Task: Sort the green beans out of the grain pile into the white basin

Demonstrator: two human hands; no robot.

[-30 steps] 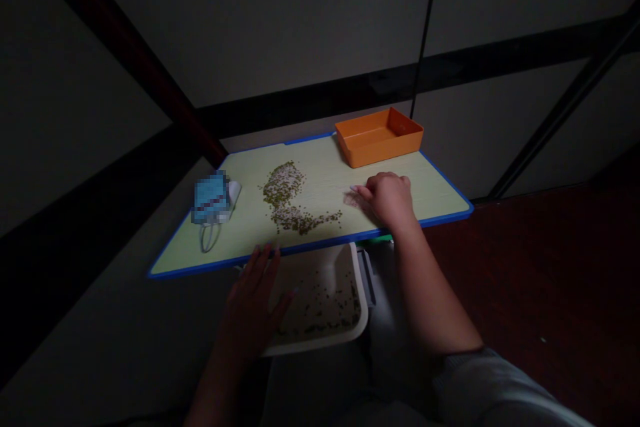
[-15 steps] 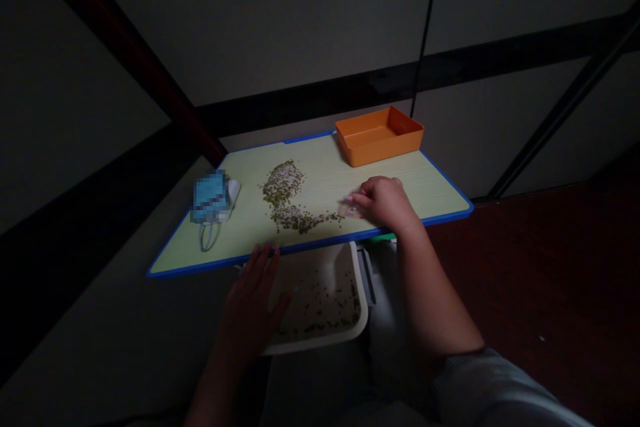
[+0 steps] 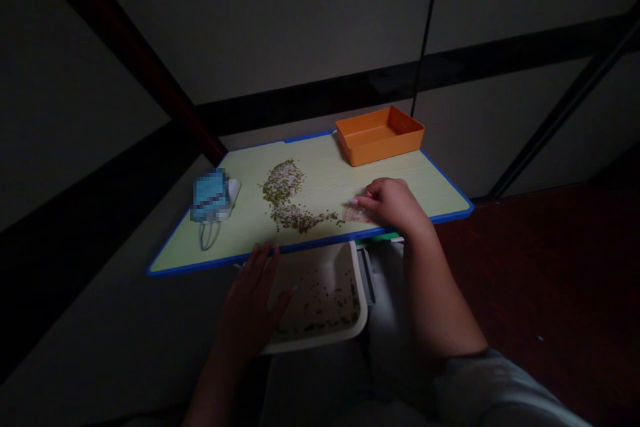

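Observation:
A spread of small greenish and whitish grains [image 3: 283, 187] lies on the pale yellow tabletop [image 3: 245, 167]. A thin tail of it runs right towards my right hand [image 3: 393, 203]. That hand is closed in a pinch at the near right of the table. Under its fingers shows a thin, see-through piece with pink marks [image 3: 356, 214]; its kind is unclear. My left hand [image 3: 251, 303] lies with fingers stretched out over the left side of a white bin [image 3: 361, 317], fingertips by the table's front edge. Dark grains are scattered inside the bin.
At the back right of the table stands an orange tray [image 3: 383, 150]. A blurred-out blue item with a looped cord [image 3: 210, 197] lies on the left. The table has a blue edge [image 3: 320, 243], and a wall rises behind it.
My right hand has shifted slightly right, along with the see-through piece, away from the tail of grains. My left hand, the bin and the tray have not moved.

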